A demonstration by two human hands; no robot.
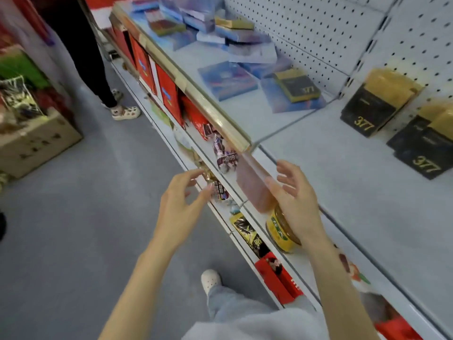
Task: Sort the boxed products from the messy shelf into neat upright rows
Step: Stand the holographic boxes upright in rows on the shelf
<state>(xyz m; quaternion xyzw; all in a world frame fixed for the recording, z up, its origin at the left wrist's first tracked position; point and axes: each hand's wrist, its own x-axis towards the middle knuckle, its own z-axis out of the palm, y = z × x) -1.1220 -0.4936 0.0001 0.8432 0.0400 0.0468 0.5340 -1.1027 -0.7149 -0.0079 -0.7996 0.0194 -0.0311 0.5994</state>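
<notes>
A jumble of flat blue and purple boxes [228,79] lies scattered on the left section of the top shelf [318,153], with a black-and-gold "377" box [297,88] lying flat among them. On the right section, black-and-gold "377" boxes [377,104] lean against the pegboard in a row. My left hand [182,204] hovers in front of the shelf edge, fingers relaxed, holding nothing. My right hand [294,195] is at the shelf's front edge, fingers spread and empty.
A lower shelf holds red bags [166,92], snack packets [226,155] and a yellow jar [282,231]. Another person's legs [98,77] stand at the far left of the aisle. A cardboard box [34,143] sits on the floor at left.
</notes>
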